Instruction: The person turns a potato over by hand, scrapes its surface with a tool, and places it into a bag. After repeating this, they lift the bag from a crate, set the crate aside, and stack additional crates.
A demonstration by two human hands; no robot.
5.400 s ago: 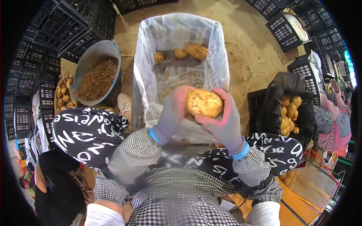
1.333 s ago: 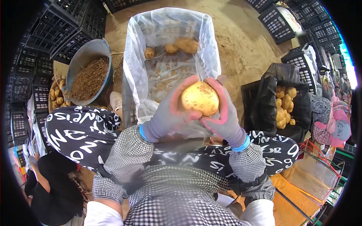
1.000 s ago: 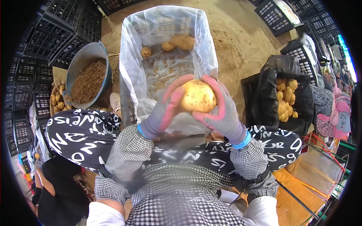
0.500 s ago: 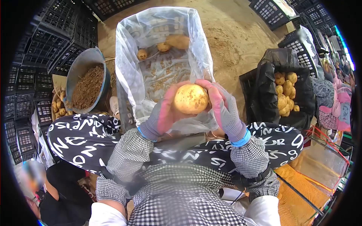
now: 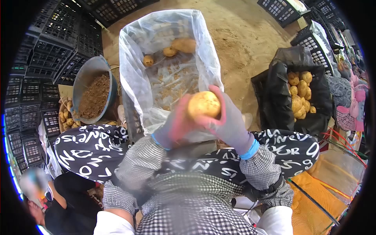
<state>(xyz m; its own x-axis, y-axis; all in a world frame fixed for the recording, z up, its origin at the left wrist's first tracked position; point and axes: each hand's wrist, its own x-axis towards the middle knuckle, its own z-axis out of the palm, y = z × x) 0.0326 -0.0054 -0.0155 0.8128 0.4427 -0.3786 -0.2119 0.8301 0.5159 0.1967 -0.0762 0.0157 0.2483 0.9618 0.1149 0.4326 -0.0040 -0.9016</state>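
The right hand (image 5: 230,124) clamps a potato (image 5: 204,102), left hand (image 5: 175,119) blurred, grip unclear, above a lined crate (image 5: 209,62) holding three potatoes (image 5: 169,51).

Bright floor (image 5: 243,43), curved fisheye edges, blurred left hand (image 5: 177,122), hazy apron (image 5: 186,209)

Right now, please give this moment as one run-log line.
right hand: holding potato | left hand: beside it, blurred, contact unclear | clear-lined crate: loose potatoes toward far end | black-lined crate: piled potatoes

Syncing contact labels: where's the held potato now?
Head view, just right of centre: the potato is held by the right hand, left hand beside it, over the near end of the plastic-lined crate.
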